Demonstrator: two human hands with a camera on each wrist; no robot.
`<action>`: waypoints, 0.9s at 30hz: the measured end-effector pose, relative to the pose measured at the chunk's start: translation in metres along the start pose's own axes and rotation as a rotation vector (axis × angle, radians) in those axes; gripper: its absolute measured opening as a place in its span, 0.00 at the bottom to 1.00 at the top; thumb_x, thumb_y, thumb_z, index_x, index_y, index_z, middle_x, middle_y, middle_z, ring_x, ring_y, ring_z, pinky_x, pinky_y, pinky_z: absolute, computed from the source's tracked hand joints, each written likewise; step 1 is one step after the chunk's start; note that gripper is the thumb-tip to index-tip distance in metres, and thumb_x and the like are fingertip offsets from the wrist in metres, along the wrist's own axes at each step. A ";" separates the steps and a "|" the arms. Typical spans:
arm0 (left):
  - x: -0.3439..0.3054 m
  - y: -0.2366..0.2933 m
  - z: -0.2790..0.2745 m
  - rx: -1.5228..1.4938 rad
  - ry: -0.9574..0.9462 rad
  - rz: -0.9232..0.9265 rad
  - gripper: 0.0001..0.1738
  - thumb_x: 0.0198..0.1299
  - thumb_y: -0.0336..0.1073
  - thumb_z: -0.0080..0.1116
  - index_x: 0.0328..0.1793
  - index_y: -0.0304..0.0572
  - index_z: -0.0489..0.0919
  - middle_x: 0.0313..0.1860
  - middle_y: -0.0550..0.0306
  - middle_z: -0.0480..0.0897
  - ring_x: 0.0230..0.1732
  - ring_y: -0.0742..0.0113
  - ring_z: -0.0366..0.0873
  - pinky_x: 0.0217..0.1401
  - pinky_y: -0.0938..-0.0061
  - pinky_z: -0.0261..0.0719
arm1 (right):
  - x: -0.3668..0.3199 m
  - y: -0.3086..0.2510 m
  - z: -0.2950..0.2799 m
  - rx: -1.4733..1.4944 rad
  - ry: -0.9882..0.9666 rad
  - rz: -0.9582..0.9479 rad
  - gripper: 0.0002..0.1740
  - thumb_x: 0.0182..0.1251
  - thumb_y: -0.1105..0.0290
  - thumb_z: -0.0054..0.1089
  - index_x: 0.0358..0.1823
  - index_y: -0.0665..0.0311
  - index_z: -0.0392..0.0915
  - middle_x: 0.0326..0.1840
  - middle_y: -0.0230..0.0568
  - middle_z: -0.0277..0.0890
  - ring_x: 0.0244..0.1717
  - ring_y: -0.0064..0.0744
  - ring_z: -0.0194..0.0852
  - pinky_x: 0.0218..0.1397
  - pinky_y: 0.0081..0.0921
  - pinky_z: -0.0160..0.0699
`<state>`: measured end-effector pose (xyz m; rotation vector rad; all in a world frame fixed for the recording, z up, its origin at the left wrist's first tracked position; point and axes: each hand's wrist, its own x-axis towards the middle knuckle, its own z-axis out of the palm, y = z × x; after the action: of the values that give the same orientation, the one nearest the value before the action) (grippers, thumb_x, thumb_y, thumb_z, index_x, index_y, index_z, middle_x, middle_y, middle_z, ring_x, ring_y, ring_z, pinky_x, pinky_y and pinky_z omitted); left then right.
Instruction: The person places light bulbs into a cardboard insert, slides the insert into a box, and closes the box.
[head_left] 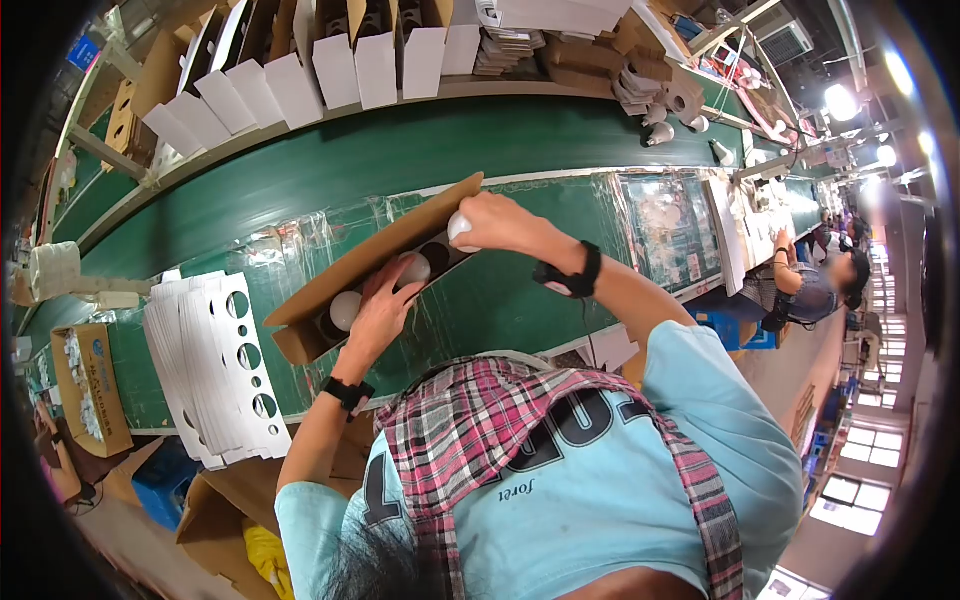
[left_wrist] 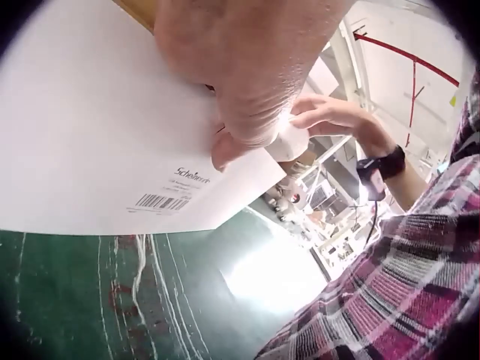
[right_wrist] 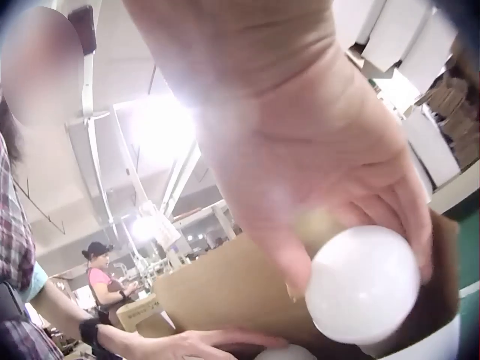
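Note:
A long carton (head_left: 380, 238), brown inside and white outside with a printed barcode, lies open on the bench with light bulbs in it. At its right end my right hand (head_left: 500, 222) pinches a white round light bulb (right_wrist: 364, 285) between thumb and fingers, over the opening. My left hand (head_left: 375, 315) grips the near wall of the carton, thumb flat on the white outside in the left wrist view and fingers reaching inside. Those fingers lie against a second bulb (head_left: 414, 268). A third bulb (head_left: 346, 310) sits at the left end, just beyond the left hand.
White die-cut inserts (head_left: 215, 365) with round holes are stacked on the left. Beyond the green belt (head_left: 330, 180), white cartons (head_left: 330, 75) line a shelf. Several loose bulbs (head_left: 660, 133) lie at the belt's far side. Another person (head_left: 805, 285) works on the right.

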<state>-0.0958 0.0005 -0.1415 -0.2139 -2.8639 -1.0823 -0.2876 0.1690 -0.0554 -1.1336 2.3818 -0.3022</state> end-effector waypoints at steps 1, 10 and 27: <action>0.000 -0.002 0.003 -0.016 0.015 0.000 0.16 0.54 0.30 0.60 0.51 0.46 0.81 0.68 0.52 0.68 0.71 0.49 0.59 0.72 0.57 0.58 | 0.010 0.002 0.012 -0.050 -0.043 -0.018 0.23 0.49 0.57 0.65 0.34 0.76 0.79 0.32 0.63 0.79 0.38 0.56 0.80 0.43 0.42 0.79; -0.004 -0.003 0.008 -0.025 -0.009 -0.015 0.22 0.50 0.25 0.58 0.53 0.50 0.82 0.71 0.56 0.64 0.71 0.49 0.60 0.71 0.60 0.62 | 0.018 0.017 0.055 -0.046 0.015 -0.102 0.14 0.44 0.70 0.62 0.28 0.77 0.78 0.35 0.64 0.77 0.40 0.57 0.78 0.45 0.42 0.78; 0.005 0.016 -0.008 0.044 -0.057 -0.087 0.28 0.50 0.24 0.62 0.61 0.47 0.75 0.69 0.45 0.64 0.67 0.44 0.64 0.68 0.58 0.65 | -0.059 0.063 -0.001 0.244 0.881 0.089 0.12 0.59 0.68 0.58 0.44 0.62 0.76 0.35 0.49 0.77 0.35 0.45 0.77 0.39 0.38 0.76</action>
<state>-0.0978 0.0073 -0.1243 -0.1203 -2.9700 -1.0428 -0.2983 0.2543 -0.0601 -0.8696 2.9831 -1.2349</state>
